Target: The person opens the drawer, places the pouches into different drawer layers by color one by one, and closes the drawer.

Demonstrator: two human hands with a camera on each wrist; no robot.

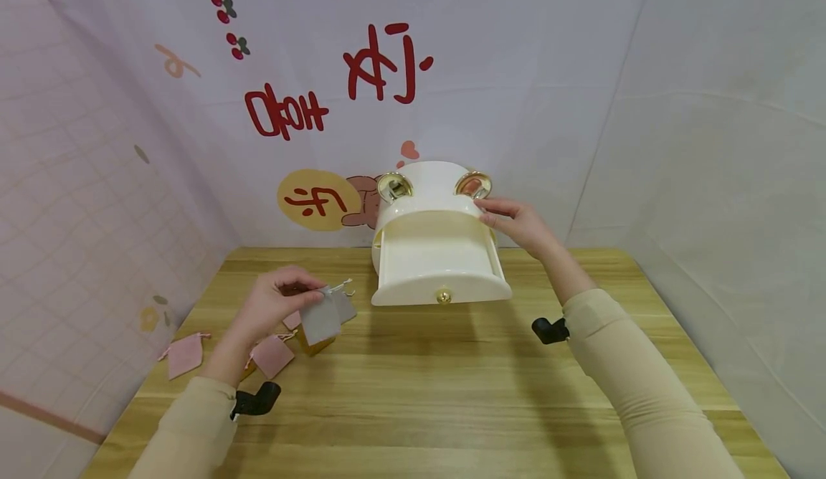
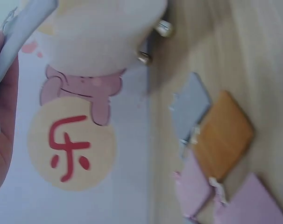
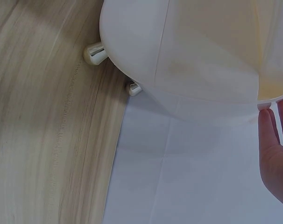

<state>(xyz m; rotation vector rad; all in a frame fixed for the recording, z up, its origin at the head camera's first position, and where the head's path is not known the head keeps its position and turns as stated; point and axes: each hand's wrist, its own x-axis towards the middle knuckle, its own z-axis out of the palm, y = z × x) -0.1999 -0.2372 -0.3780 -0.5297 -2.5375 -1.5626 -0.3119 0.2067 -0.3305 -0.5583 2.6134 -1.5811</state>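
My left hand pinches a grey drawstring pouch by its top edge, above the small pouches on the left of the table. In the left wrist view the held pouch hangs at the upper left, its cord dangling. A white rounded storage box with gold-rimmed eyes stands at the back, its drawer pulled out toward me. No contents show in the drawer. My right hand touches the box's upper right edge with fingers extended; in the right wrist view the fingertips meet the rim.
Left of the box lie another grey pouch, a mustard pouch and several pink pouches. One pink pouch lies apart near the left edge. White printed cloth hangs close behind the wooden table.
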